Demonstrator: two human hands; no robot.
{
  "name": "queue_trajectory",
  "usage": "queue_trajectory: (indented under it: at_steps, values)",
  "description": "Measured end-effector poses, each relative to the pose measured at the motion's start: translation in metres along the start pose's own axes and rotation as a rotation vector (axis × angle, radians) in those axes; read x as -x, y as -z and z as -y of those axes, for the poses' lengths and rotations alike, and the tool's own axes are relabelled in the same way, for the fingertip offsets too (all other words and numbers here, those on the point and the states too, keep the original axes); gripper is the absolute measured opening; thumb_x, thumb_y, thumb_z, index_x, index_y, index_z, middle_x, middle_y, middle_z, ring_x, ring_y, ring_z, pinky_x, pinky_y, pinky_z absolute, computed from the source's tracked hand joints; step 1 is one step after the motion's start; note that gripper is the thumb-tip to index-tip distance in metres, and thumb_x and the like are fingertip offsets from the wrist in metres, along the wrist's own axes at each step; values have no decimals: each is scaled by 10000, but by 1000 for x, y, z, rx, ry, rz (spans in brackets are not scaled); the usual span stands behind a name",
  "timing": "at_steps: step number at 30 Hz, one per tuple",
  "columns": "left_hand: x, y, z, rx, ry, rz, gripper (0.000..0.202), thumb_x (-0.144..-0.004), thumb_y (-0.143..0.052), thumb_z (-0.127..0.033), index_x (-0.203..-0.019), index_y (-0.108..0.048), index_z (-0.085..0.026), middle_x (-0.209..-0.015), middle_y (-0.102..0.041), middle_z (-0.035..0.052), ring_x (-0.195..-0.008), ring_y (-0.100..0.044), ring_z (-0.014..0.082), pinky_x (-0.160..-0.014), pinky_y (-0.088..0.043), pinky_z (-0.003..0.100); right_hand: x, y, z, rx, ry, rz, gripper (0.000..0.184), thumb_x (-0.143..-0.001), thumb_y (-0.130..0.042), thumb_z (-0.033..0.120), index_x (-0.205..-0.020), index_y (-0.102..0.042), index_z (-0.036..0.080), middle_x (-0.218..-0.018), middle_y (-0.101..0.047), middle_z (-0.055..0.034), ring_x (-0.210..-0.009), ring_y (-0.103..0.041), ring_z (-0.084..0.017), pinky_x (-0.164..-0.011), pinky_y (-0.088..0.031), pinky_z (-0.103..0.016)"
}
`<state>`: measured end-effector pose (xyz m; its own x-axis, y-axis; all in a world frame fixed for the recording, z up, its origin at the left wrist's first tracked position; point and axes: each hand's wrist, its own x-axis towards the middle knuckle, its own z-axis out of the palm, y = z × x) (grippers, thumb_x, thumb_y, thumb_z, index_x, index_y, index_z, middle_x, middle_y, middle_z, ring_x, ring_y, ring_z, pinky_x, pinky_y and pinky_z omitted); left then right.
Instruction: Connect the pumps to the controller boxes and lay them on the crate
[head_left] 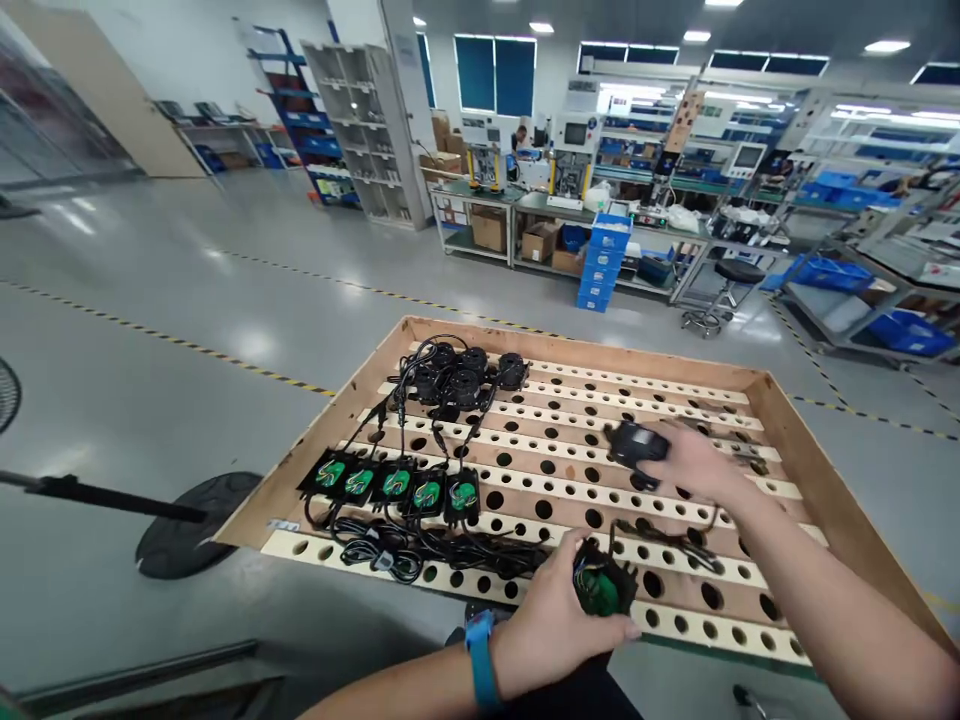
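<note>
Near the front edge of the wooden tray, my left hand (559,620) grips a black housing with a green circuit board (600,590) facing up, thumb and fingers on its sides. Further out, my right hand (690,460) is closed on a black boxy part (636,443), slightly blurred, above the slats. Its underside is hidden. A black cable (667,540) runs over the slats between the two hands. To the left lies a row of several black housings with green boards (395,482), wired to a cluster of round black units (463,385) behind them.
The shallow wooden tray (645,362) has slats with round holes. Coiled black cables (382,550) lie along its front left. A fan stand (199,515) is on the floor at left. Blue crates (600,265) stand beyond, before workbenches with machines.
</note>
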<state>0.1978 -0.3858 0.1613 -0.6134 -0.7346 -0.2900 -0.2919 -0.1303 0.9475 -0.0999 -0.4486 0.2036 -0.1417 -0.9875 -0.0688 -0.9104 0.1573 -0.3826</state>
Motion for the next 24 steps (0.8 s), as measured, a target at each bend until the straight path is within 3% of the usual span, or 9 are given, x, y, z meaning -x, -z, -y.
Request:
queue_trajectory:
  at_steps: [2,5,7,10,14,17,20,24]
  values:
    - [-15,4,3,106,-61,-243,928,-642,-851,-383,-1437,-397,-232,-1367,-604,106,-1267,-565,291,-1112,-440,400,-68,-12,54,149,84,159,471,-705,-678,356,-1158,-692,228,-1074,-737,-76,-931,-695,-249,-761,-512,-284]
    - [-49,22,19,150,-146,-556,918,-693,-800,-363,-1470,-339,-199,-1440,-539,135,-1346,-503,289,-1167,-377,409,-142,-43,125,310,95,273,524,-679,-711,346,-1174,-677,180,-1105,-729,-128,-976,-683,-290,-743,-508,-299]
    - [-73,40,38,83,-112,-614,916,-718,-773,-370,-1488,-323,-157,-1455,-515,179,-1368,-481,311,-1173,-364,436,-175,-64,160,357,89,303,556,-675,-713,341,-1196,-673,151,-1143,-718,-163,-997,-680,-317,-743,-515,-322]
    - [-101,67,73,-79,38,-548,875,-735,-729,-281,-1494,-341,-83,-1428,-522,236,-1346,-502,328,-1133,-402,416,-209,-90,195,420,68,353,509,-685,-698,316,-1159,-701,130,-1159,-712,-188,-997,-686,-326,-738,-528,-336]
    - [-110,84,106,-378,120,-308,720,-775,-679,-269,-1434,-461,-76,-1353,-602,212,-1250,-589,300,-1049,-468,355,-238,-111,214,476,24,390,498,-663,-710,298,-1130,-719,126,-1145,-716,-191,-977,-696,-317,-719,-541,-327]
    - [-105,90,111,-560,73,-171,507,-766,-702,-336,-1215,-648,-106,-1206,-686,165,-1148,-640,298,-1000,-494,351,-252,-118,217,504,-7,409,479,-660,-719,310,-1104,-727,129,-1127,-725,-177,-975,-699,-310,-724,-547,-321]
    - [-115,109,105,-632,49,-203,283,-819,-648,-305,-1015,-704,-108,-1067,-709,162,-1051,-667,297,-959,-508,367,-259,-123,216,538,-43,423,445,-637,-745,309,-1040,-744,121,-1087,-736,-176,-968,-703,-320,-742,-552,-328]
    - [-167,163,94,-741,51,-435,299,-942,-440,-172,-1158,-632,-95,-1167,-642,196,-1061,-650,282,-921,-513,389,-256,-129,216,583,-75,404,410,-625,-764,301,-988,-749,111,-1040,-742,-183,-972,-705,-329,-775,-552,-335]
